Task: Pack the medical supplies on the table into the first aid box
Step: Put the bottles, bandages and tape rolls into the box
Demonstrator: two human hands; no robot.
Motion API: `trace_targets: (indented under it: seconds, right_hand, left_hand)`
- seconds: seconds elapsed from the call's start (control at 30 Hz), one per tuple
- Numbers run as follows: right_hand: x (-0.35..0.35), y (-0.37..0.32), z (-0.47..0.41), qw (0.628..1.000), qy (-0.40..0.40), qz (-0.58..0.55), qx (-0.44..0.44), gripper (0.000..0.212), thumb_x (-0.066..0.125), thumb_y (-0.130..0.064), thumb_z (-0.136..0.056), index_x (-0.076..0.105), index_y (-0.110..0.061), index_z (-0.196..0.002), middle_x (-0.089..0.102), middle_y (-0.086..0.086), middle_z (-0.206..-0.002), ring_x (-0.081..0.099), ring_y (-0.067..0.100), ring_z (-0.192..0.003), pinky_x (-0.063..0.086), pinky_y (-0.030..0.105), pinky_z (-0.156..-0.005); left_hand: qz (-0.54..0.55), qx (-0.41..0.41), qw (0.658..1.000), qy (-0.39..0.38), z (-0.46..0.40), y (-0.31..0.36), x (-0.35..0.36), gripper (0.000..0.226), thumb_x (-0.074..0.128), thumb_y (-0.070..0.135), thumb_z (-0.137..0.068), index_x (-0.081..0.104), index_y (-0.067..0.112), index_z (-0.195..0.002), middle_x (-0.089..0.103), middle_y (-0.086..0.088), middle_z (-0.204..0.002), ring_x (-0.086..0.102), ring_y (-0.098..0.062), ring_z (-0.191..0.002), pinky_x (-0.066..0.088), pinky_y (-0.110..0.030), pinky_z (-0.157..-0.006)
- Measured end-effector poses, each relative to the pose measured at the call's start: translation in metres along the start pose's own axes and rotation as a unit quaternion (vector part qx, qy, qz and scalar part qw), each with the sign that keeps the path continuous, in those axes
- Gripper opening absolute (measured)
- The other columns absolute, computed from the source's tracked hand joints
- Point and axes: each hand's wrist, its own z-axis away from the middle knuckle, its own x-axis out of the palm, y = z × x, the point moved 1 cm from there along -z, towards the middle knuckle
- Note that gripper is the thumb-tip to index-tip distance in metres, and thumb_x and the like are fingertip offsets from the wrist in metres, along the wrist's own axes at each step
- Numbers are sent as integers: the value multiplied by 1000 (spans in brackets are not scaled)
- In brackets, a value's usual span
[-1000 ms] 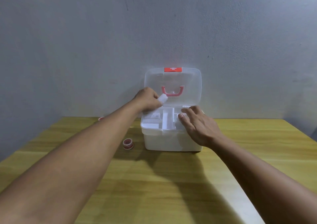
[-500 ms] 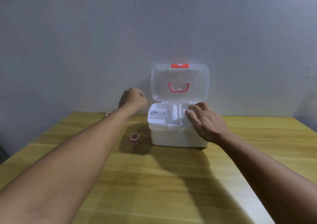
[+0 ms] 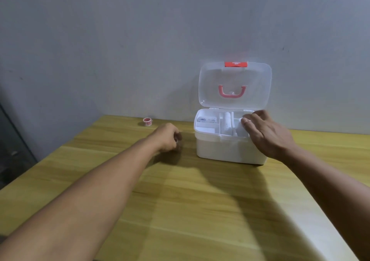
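Count of things on the tabletop (image 3: 200, 210)

One first aid box (image 3: 226, 148) with one clear lid (image 3: 234, 84); two hands, the left hand (image 3: 167, 137) and the right hand (image 3: 266, 132); two tape rolls, one by the wall (image 3: 147, 121), one under the left fingers (image 3: 176, 140).

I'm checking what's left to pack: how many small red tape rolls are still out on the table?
2: one small red tape roll near the table's far left edge; a second, mostly hidden, under the left hand beside the white box.
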Motion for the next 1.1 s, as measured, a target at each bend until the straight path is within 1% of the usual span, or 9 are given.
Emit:
trace_targets:
  seconds: [0.13,0.23,0.37,0.47,0.53,0.63,0.77,0.97,1.1]
  right_hand:
    - [0,0,-1,1000,1,-2,2,49,20,-57,-97,51,-33,-127,42,1,-136,53,28,-115,41,37,-85]
    - [1,1,-1,1000,1,5,1,48,19,-56,-98,51,-34,-127,42,1,-136,54,28,-112,40,35,-81]
    - [2,2,-2,1000,5,17,-6,49,19,-56,-98,51,-33,-127,43,1,-134,55,28,-110,40,34,-78]
    - [1,1,-1,1000,2,14,-5,47,19,-54,-98,52,-34,-125,44,-1,-131,55,26,-107,37,32,-77]
    - [1,1,-1,1000,1,17,-6,47,19,-54,-98,53,-34,-125,44,-1,-130,56,25,-107,38,32,-77]
    - [-1,-1,0,1000,4,19,-6,46,19,-54,-99,53,-34,-124,45,-1,-130,55,25,-108,37,32,-77]
    - [-2,-3,1,1000,2,15,1,47,19,-54,-99,52,-34,-126,44,-1,-132,55,26,-108,36,32,-77]
    - [-7,-6,2,999,7,-37,3,69,13,-62,-89,37,-27,-143,30,-1,-152,49,25,-126,40,38,-92]
    - [-12,-4,11,999,21,-48,15,71,20,-62,-92,23,-22,-151,9,4,-163,31,26,-142,28,48,-112]
  left_hand:
    - [-10,-38,993,111,-23,-23,-12,44,70,10,-80,65,10,-124,67,-13,-122,61,-28,-114,45,-28,-98]
    - [-35,-62,989,133,-44,-44,-24,65,77,10,-72,56,7,-133,63,-20,-125,58,-32,-118,46,-32,-100]
    - [-71,-94,987,107,-63,-65,-31,60,75,11,-69,53,3,-124,62,-24,-119,54,-37,-117,47,-35,-95]
    - [-60,-122,990,42,-77,-74,-33,90,78,14,-71,31,12,-148,53,-23,-134,54,-36,-120,48,-35,-99]
    - [-65,-116,991,-13,-80,-72,-37,96,75,12,-77,19,17,-154,54,-20,-133,62,-35,-106,53,-36,-89]
    - [-76,-112,990,-45,-76,-64,-43,61,71,9,-82,49,11,-139,65,-16,-106,63,-27,-68,52,-30,-61]
    - [-84,-103,991,-14,-69,-62,-42,43,77,16,-78,66,6,-119,68,-15,-116,64,-27,-94,52,-35,-87]
    - [-25,-54,998,18,-48,-38,-47,52,77,12,-77,63,8,-126,64,-9,-118,60,-25,-111,45,-30,-94]
    - [-5,35,999,42,-27,0,-65,53,77,12,-77,61,8,-127,63,-9,-123,57,-19,-99,39,-24,-86]
